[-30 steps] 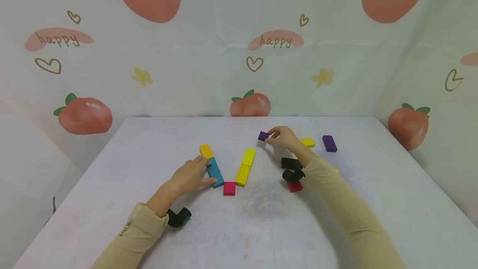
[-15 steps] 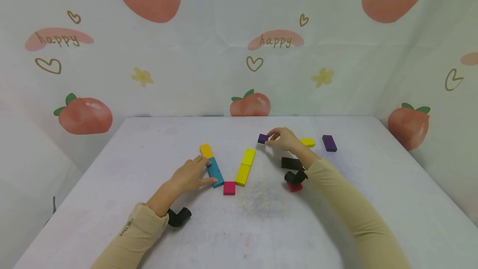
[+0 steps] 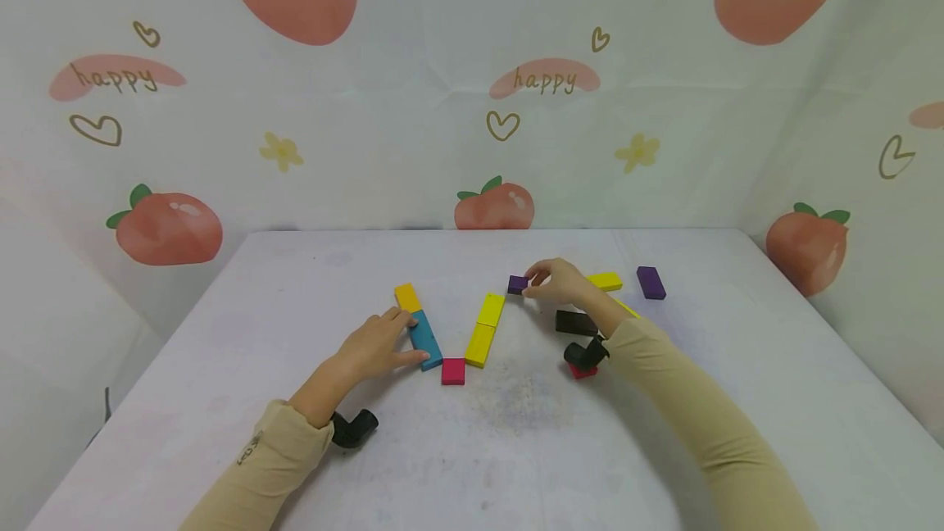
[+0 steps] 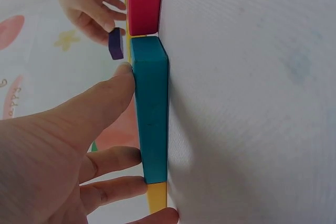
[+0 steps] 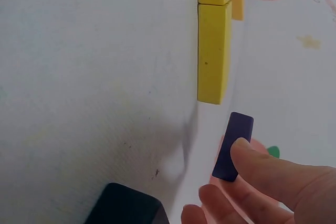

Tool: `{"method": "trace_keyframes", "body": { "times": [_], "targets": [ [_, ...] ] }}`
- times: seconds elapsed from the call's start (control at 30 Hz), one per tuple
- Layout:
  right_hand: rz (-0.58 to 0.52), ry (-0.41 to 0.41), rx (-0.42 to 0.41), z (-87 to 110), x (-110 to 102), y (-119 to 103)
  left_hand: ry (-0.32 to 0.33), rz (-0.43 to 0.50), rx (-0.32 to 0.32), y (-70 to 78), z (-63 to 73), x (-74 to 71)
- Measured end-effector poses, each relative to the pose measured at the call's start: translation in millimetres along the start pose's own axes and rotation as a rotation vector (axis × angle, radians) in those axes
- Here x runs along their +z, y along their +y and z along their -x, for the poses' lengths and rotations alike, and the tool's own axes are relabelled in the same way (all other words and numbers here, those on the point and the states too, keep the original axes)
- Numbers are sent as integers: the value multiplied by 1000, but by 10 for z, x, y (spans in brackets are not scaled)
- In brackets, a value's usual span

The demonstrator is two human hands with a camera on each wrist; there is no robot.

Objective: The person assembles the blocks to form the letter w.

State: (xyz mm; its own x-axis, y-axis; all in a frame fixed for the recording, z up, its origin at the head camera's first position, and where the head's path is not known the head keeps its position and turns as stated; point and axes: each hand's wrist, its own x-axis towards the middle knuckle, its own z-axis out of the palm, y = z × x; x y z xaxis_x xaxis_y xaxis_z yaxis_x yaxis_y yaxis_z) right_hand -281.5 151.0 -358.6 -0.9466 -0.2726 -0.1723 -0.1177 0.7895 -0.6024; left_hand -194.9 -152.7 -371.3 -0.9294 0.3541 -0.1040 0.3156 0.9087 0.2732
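My right hand [image 3: 558, 281] pinches a small purple block [image 3: 518, 284] between thumb and fingers, above the table. In the right wrist view the purple block [image 5: 234, 148] is tilted and apart from the far end of the yellow block [image 5: 211, 56]. Two yellow blocks [image 3: 485, 330] form a slanting row. Fingertips and thumb of my left hand [image 3: 372, 347] touch a long blue block [image 3: 424, 340], which meets an orange block [image 3: 407, 297] at its far end. Between the near ends of both rows lies a red block [image 3: 453, 371].
Right of the rows lie a black block [image 3: 576, 322], a second red block [image 3: 584, 372] partly hidden by the wrist camera [image 3: 587, 353], a loose yellow block [image 3: 606, 281], another yellow piece [image 3: 627, 307] behind the arm, and a purple block [image 3: 651, 283]. A printed cloth backs the table.
My right hand has lowered the purple block slightly toward me, closer to the far end of the yellow row. The left hand and the laid blocks stay in place.
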Motion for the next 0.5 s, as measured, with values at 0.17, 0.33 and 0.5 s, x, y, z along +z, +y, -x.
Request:
{"method": "trace_keyframes", "body": {
  "times": [0.17, 0.33, 0.5],
  "targets": [
    [20, -22, -16, -3, 11, 5, -3, 2, -5, -4, -10, 7],
    [30, -39, -16, -12, 18, 1, -3, 3, -9, -4, -12, 11],
    [40, -44, -16, -33, 23, -6, -1, 8, -8, 1, -7, 9]
  ]
}}
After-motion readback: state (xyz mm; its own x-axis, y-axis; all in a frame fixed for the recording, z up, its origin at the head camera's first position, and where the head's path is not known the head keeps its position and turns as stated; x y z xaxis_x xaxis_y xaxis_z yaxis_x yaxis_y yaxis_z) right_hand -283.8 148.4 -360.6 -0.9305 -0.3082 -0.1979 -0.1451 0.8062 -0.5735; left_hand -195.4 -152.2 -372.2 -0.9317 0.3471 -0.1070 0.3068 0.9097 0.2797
